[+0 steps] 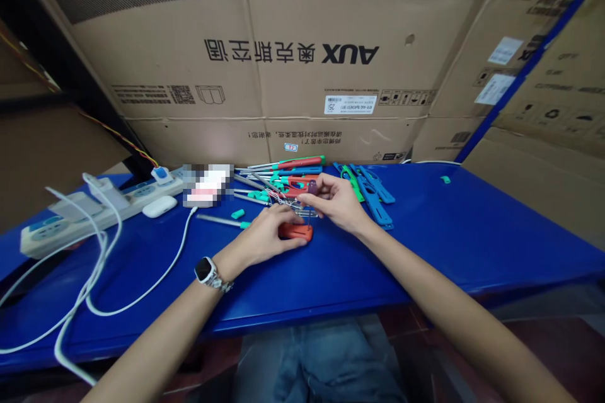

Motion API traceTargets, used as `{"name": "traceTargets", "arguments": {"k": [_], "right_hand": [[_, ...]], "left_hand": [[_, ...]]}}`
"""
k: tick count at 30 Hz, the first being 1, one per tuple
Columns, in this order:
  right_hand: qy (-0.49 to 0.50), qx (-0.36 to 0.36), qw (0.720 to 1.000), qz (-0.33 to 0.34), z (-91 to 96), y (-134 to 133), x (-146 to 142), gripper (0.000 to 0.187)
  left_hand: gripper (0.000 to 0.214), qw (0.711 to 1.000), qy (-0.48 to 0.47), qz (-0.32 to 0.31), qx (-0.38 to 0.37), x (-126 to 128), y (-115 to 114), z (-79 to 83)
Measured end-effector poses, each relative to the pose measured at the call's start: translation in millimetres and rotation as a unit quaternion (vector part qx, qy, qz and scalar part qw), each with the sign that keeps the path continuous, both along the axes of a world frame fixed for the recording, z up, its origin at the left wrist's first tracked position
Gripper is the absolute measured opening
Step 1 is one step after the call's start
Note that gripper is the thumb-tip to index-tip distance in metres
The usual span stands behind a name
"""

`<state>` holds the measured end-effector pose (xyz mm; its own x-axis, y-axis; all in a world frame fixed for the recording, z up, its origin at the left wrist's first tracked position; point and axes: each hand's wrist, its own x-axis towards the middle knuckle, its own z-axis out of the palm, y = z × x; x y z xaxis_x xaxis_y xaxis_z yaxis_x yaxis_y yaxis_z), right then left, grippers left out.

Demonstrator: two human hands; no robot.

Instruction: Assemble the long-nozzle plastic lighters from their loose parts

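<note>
Screwdriver (312, 188) stood upright, pinched in my right grip (341, 203), while my left grip (269, 230) clasped the orange piece (302, 232) against the desk (331, 274), presumably to steady it.
</note>
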<state>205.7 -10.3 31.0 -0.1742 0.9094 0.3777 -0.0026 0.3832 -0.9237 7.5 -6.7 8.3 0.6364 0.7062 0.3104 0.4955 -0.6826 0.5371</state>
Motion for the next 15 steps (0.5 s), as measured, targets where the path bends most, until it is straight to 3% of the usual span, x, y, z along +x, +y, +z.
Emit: {"name": "traceTargets", "arguments": {"k": [5, 9, 15], "right_hand": [[0.001, -0.017, 1.0, -0.007, -0.8, -8, -7, 0.035], [-0.015, 0.006, 1.0, 0.012, -1.8, -15, -7, 0.047], [-0.036, 0.012, 0.997, 0.067, 5.2, -17, 3, 0.048]], "left_hand": [[0.029, 0.999, 0.046, -0.007, 0.024, 2, 0, -7.1], [0.029, 0.999, 0.047, -0.005, 0.024, 5, -2, -4.1], [0.026, 0.999, 0.035, 0.0, 0.019, 7, -5, -3.9]]}}
